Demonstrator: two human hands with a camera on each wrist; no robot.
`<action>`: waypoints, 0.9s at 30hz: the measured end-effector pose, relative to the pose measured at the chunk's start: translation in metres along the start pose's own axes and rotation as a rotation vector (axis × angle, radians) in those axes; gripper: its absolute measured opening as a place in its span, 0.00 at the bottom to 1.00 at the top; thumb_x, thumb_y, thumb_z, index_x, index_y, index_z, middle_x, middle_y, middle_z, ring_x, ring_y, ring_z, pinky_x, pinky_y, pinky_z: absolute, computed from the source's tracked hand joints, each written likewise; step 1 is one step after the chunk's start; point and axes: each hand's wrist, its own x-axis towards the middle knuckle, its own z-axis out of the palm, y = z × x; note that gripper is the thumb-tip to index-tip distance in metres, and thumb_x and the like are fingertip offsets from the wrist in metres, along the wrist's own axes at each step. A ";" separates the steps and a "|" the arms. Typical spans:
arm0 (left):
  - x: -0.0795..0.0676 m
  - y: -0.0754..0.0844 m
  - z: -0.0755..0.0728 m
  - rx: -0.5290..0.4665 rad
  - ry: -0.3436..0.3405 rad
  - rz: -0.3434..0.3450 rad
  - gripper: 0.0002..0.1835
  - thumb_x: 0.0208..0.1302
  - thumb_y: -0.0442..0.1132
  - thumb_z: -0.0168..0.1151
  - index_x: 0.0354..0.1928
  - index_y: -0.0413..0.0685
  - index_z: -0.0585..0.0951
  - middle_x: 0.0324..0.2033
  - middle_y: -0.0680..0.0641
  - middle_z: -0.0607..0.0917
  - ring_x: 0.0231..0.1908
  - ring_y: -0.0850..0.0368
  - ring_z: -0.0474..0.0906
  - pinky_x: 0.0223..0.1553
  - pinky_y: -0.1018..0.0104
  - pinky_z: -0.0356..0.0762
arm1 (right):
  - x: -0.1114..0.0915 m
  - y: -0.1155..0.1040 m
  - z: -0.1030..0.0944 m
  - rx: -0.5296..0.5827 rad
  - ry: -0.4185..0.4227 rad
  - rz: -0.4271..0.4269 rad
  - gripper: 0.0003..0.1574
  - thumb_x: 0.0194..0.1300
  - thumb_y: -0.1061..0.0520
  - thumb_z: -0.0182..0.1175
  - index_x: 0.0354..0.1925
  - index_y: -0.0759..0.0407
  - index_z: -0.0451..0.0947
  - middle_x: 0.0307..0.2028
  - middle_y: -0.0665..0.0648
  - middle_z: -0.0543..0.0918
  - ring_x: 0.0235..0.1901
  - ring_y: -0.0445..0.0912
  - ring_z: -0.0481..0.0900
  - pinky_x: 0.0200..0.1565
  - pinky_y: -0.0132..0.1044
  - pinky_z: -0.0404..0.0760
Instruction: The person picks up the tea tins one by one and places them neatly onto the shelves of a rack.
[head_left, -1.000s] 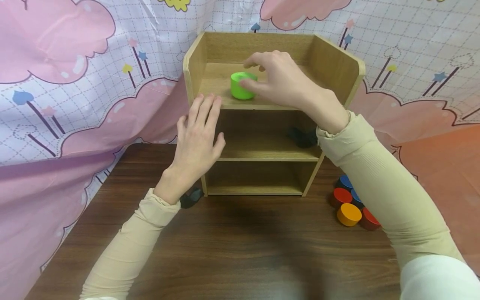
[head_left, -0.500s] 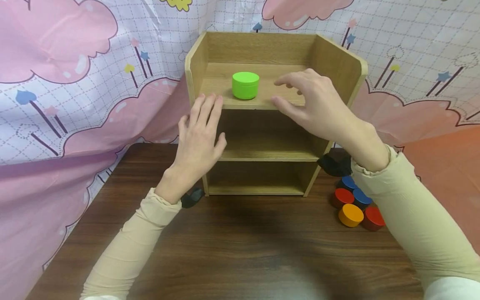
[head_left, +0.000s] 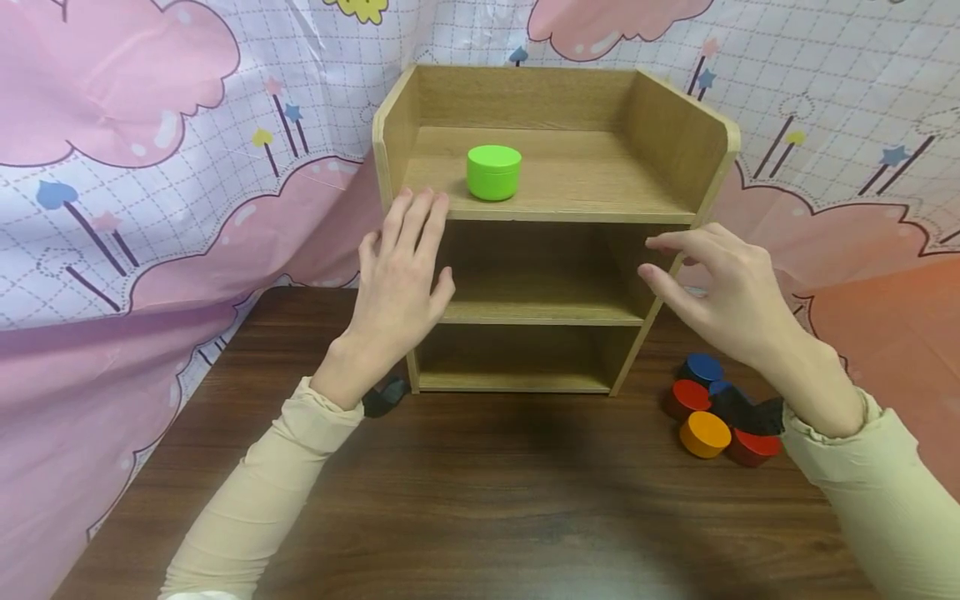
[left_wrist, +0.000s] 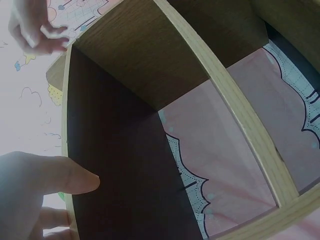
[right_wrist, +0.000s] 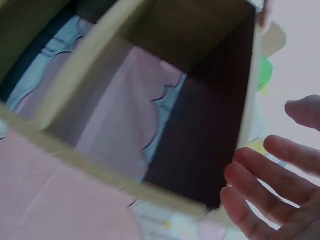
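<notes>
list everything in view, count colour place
shelf unit: 1, light wood, on table
table: 1, dark brown, underneath
round tub: 1, green, shelf unit's top
blue tubs: 2, blue, table's right, one partly hidden
red tubs: 2, red, alongside
orange tub: 1, orange, alongside
cloth: count unclear, pink and white, behind
wrist pieces: 2, black, one each side
sleeves: 2, cream, one each side
left hand: 1, bare, at shelf unit's upper front edge
right hand: 1, bare, by shelf unit's right side, empty

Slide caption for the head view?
Green container on the top level of a shelf unit; left hand near it, right hand empty.
</notes>
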 end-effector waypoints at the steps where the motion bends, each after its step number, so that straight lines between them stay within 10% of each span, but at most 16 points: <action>1: 0.000 0.000 0.000 -0.001 0.002 0.001 0.40 0.60 0.40 0.60 0.74 0.48 0.56 0.72 0.46 0.61 0.74 0.49 0.49 0.58 0.42 0.63 | -0.006 0.004 0.000 -0.006 0.005 0.013 0.18 0.51 0.62 0.70 0.44 0.60 0.84 0.34 0.60 0.86 0.32 0.45 0.76 0.35 0.27 0.68; 6: 0.000 0.000 0.000 0.000 0.005 0.002 0.41 0.60 0.40 0.60 0.74 0.48 0.56 0.72 0.46 0.60 0.74 0.49 0.49 0.58 0.42 0.63 | -0.032 0.028 0.002 -0.045 -0.004 0.090 0.14 0.52 0.62 0.69 0.40 0.60 0.85 0.32 0.58 0.87 0.31 0.44 0.78 0.38 0.21 0.70; 15: 0.000 0.000 0.000 0.003 0.002 -0.001 0.41 0.59 0.40 0.61 0.74 0.48 0.57 0.72 0.46 0.61 0.74 0.49 0.49 0.58 0.42 0.63 | -0.078 0.076 0.017 -0.151 -0.177 0.284 0.18 0.57 0.55 0.65 0.45 0.63 0.81 0.41 0.67 0.85 0.40 0.60 0.78 0.37 0.57 0.72; 27: -0.001 0.000 0.000 -0.002 -0.006 -0.008 0.41 0.60 0.40 0.60 0.74 0.48 0.56 0.72 0.46 0.60 0.74 0.49 0.49 0.60 0.41 0.62 | -0.111 0.132 0.033 -0.238 -0.387 0.466 0.29 0.62 0.46 0.62 0.53 0.65 0.76 0.46 0.75 0.81 0.44 0.70 0.76 0.34 0.65 0.74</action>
